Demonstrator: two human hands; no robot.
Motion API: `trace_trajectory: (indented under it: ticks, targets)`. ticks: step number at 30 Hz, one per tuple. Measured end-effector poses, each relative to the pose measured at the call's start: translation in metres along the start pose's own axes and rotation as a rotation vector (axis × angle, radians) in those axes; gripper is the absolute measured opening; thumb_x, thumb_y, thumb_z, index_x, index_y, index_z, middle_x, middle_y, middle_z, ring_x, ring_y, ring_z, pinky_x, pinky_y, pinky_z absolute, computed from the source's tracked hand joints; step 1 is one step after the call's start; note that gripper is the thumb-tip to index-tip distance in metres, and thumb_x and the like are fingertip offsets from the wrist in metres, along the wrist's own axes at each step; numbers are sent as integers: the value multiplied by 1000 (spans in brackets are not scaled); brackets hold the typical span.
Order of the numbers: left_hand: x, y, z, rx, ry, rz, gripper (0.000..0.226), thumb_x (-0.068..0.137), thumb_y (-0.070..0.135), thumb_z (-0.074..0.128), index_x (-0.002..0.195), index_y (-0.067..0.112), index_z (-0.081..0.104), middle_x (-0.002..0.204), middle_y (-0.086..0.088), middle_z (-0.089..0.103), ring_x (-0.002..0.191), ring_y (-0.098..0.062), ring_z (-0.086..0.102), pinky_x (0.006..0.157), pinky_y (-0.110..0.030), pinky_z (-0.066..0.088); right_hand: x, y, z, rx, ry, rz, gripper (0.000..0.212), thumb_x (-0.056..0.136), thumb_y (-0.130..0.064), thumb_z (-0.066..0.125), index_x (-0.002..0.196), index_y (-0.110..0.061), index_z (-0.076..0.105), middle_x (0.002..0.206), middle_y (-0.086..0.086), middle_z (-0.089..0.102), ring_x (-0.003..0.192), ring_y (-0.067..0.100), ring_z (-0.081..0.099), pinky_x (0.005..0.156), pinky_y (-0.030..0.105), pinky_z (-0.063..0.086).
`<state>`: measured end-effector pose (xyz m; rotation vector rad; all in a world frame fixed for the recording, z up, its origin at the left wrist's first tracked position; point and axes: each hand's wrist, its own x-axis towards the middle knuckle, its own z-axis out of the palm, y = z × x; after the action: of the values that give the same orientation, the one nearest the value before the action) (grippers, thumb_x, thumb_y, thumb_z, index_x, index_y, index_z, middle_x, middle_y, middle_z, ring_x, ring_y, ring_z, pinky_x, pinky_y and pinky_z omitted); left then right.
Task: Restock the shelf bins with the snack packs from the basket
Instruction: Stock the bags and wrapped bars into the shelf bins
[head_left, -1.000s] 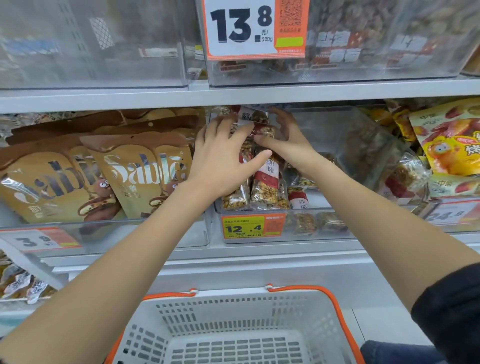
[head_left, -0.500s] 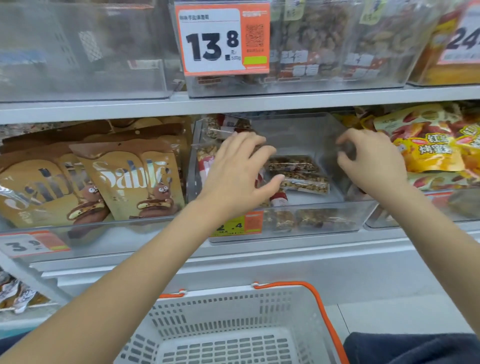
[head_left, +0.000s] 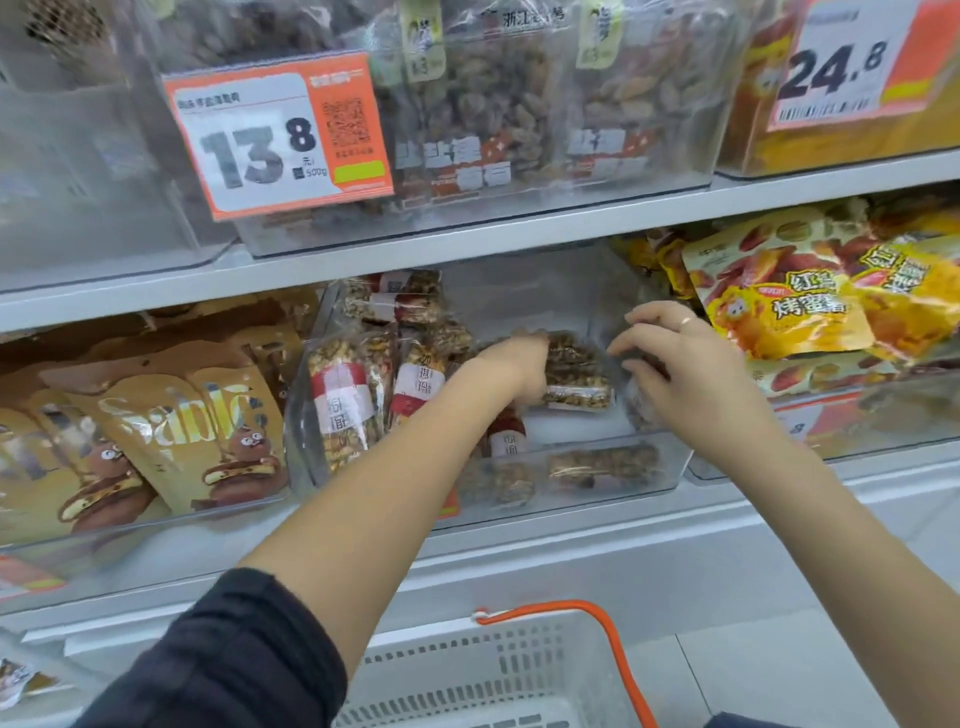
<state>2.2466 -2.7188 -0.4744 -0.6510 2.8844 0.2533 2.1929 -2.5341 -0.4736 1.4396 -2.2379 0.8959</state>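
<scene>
both hands (head_left: 511, 366) (head_left: 685, 371) grip clear nut snack packs (head_left: 576, 371), fingers curled on them

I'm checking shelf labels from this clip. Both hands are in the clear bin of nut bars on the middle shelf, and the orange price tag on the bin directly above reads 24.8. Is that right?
Not quite. In the head view, the orange price tag on the bin directly above reads 13.8; the 24.8 tag is further right. The rest holds: left hand and right hand are both in the clear bin of nut bars.
</scene>
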Motion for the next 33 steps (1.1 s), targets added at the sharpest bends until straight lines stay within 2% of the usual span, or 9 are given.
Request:
trace_trajectory:
  ticks: [2, 4, 9, 12, 16, 22, 26, 29, 33]
  targets:
    - [18, -2, 4, -52, 37, -54, 75, 87, 2, 52, 150, 16, 15, 153, -12, 24, 134, -32, 36, 103, -40, 40, 3, -2, -5, 45, 33, -15, 21, 81, 4, 65, 97, -8, 68, 117, 11, 56, 89, 23, 56, 72, 28, 43]
    - [36, -7, 7, -53, 146, -109, 70, 90, 5, 53, 150, 21, 20, 152, -9, 29, 134, -31, 36, 104, -44, 39, 4, -2, -9, 46, -6, 9, 23, 84, -2, 64, 104, -14, 65, 122, 5, 53, 82, 14, 50, 67, 30, 45]
    - [60, -18, -1, 37, 55, -59, 42, 86, 9, 63, 126, 11, 49, 127, -8, 53, 109, -28, 54, 81, -31, 44, -1, -1, -4, 2, -90, 5, 26, 87, -8, 60, 112, -17, 60, 126, 0, 51, 88, 23, 56, 60, 36, 49]
    - [66, -25, -14, 89, 27, 1, 41, 84, 22, 70, 119, 11, 51, 119, -8, 53, 104, -27, 53, 83, -34, 46, 0, 2, -6, 44, -119, 7, 27, 87, -9, 60, 113, -18, 60, 125, -2, 51, 79, 18, 52, 64, 38, 50]
    - [74, -36, -28, -39, 97, -20, 25, 96, 20, 50, 118, 8, 53, 109, -10, 59, 87, -23, 55, 73, -32, 43, -1, 4, -8, 77, -142, 17, 26, 88, -9, 59, 112, -18, 61, 122, -4, 54, 87, 20, 58, 68, 40, 52]
    - [82, -47, -18, -21, 52, -73, 31, 98, 9, 39, 127, 4, 49, 119, -14, 55, 94, -24, 53, 77, -31, 43, 1, 3, -7, 63, -143, 35, 28, 89, -9, 57, 114, -21, 60, 123, -6, 53, 90, 19, 58, 67, 39, 52]
    - [82, -44, -14, -139, 224, 18, 34, 95, 13, 52, 128, 8, 50, 127, -14, 54, 110, -28, 53, 90, -32, 44, 2, 2, -6, 46, -141, 42, 27, 90, -11, 58, 115, -23, 60, 125, -8, 53, 79, 12, 50, 62, 32, 47]
    - [79, -48, -16, -133, 96, 39, 66, 80, 26, 74, 137, 12, 44, 135, -9, 51, 119, -26, 50, 96, -30, 42, 4, 2, -6, 44, -143, 47, 27, 89, -11, 58, 114, -23, 60, 124, -8, 54, 78, 11, 50, 60, 31, 46]
    - [79, -50, -20, -113, 76, 39, 82, 73, 7, 77, 143, 19, 35, 143, -8, 42, 123, -28, 46, 94, -31, 44, 1, 1, -7, 51, -147, 49, 28, 89, -10, 58, 114, -22, 61, 124, -7, 54, 91, 17, 57, 65, 34, 51]
